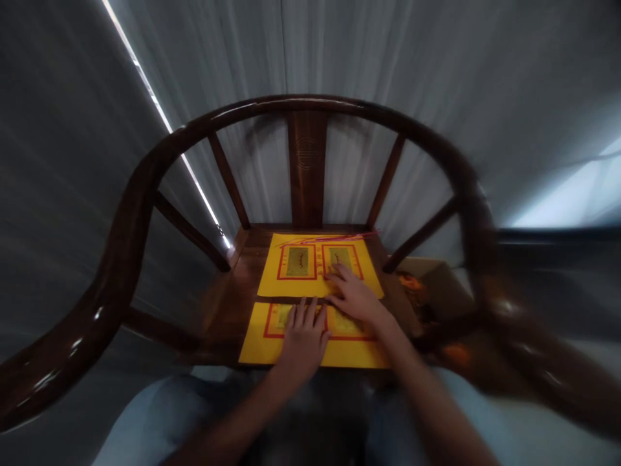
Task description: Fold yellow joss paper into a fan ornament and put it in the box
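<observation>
Lying on the wooden seat (pixel 237 291) — far sheet (pixel 317 266) and near sheet (pixel 347 353), yellow, red-framed, dull-gold panels | left hand (pixel 304 336) on near sheet, right hand (pixel 356 296) across both — fingers spread, released

Nothing is legible: red characters (pixel 319 257) on the yellow sheet (pixel 298 287) are blurred.

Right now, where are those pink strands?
In the head view, the strands lie along the back edge of the far sheet, reaching past its right corner, near the backrest.
</observation>
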Demonstrator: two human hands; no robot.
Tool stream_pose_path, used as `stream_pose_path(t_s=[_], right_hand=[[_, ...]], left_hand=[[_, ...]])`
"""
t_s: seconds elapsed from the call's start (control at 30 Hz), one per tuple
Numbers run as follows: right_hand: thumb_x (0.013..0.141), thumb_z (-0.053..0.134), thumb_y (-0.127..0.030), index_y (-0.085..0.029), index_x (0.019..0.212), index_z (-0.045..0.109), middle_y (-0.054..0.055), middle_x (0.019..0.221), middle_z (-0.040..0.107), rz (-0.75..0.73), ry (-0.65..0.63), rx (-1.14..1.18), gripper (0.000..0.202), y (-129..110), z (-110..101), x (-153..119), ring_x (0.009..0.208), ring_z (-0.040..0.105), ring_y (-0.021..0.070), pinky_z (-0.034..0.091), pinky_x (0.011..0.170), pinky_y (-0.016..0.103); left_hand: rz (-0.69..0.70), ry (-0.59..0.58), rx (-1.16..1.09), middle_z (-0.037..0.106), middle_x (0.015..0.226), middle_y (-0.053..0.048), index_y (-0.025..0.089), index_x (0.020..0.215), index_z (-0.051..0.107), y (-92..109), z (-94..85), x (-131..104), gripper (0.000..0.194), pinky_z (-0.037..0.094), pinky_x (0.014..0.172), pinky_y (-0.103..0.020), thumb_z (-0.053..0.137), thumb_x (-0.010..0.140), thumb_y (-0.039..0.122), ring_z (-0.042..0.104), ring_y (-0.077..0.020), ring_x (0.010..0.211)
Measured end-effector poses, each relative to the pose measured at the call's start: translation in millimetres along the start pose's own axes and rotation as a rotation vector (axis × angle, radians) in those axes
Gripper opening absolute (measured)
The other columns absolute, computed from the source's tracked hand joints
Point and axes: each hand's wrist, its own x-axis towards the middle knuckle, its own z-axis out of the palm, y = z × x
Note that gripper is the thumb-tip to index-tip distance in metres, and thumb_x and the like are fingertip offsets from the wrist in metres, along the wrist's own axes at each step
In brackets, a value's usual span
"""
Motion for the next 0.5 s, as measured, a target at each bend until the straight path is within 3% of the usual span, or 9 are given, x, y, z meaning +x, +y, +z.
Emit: stream_pose_path(t_s=[0.1, 0.3, 0.5], right_hand=[[0.090, 0.059, -0.046, -0.015, 0.132, 0.054, 0.020, 0.140, 0.047, 0.019, -0.035, -0.046, 0.052, 7, 5, 1, 0.133, 0.042, 0.0316, 0.036, 0.108, 0.047], [0.096, 0.051, -0.038, -0.018, 0.116, 0.060, 0.013, 0.120, 0.059, -0.062, -0.073, -0.142, 0.030, -5, 2, 1, 0.118, 0.052, 0.0261, 0.042, 0.101, 0.039], [0.097, 0.052, -0.036, -0.019, 0.106, 0.064, 0.009, 0.109, 0.062, -0.053, -0.066, -0.091, 0.023, -10, -4, 1, 0.104, 0.058, 0.0208, 0.047, 0.091, 0.032]], left_hand=[[-0.063, 0.010, 0.011, 0.049, 0.143, -0.016, 0.014, 0.135, 0.053, 5, -3.0, 6, 0.047, 0.034, 0.107, -0.055, 0.045, 0.093, 0.032, 0.040, -0.0374, 0.132], [-0.091, -0.009, 0.012, 0.052, 0.137, -0.017, 0.015, 0.132, 0.055, 9, -11.7, 14, 0.044, 0.037, 0.104, -0.054, 0.049, 0.091, 0.029, 0.043, -0.0355, 0.126], [-0.019, -0.072, -0.054, 0.045, 0.144, -0.017, 0.015, 0.128, 0.058, 12, -30.9, 21, 0.045, 0.036, 0.106, -0.052, 0.057, 0.084, 0.025, 0.041, -0.0355, 0.129]])
